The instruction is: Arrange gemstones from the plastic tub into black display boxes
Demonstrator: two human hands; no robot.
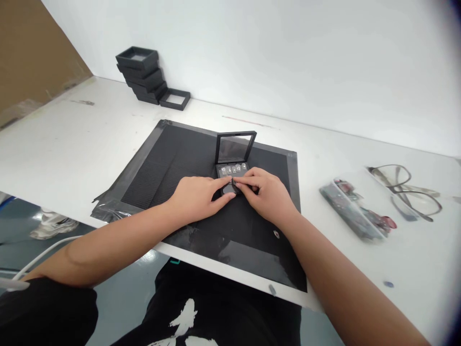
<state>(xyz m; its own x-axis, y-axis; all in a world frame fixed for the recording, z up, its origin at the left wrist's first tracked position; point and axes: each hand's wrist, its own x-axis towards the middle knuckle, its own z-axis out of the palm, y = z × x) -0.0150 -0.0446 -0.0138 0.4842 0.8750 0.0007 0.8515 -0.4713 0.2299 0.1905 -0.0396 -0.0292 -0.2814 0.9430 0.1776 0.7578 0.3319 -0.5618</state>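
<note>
A small black case (236,148) stands open on the black mat (190,154), its framed clear lid tilted up at the back. Several small pale pieces (234,169) with dark marks lie in a row in its base. My left hand (201,196) reaches in from the left, index finger and thumb apart at the front of the base. From the right, my right hand (264,193) has thumb and index finger pinched together over the same part, on something too small to make out. The fingers hide part of the base.
Black frames (139,74) are stacked at the back left, with one frame (175,99) beside them. On the right are a clear plastic box (351,211) of small items and eyeglasses (414,192). A small piece (276,234) lies near my right forearm.
</note>
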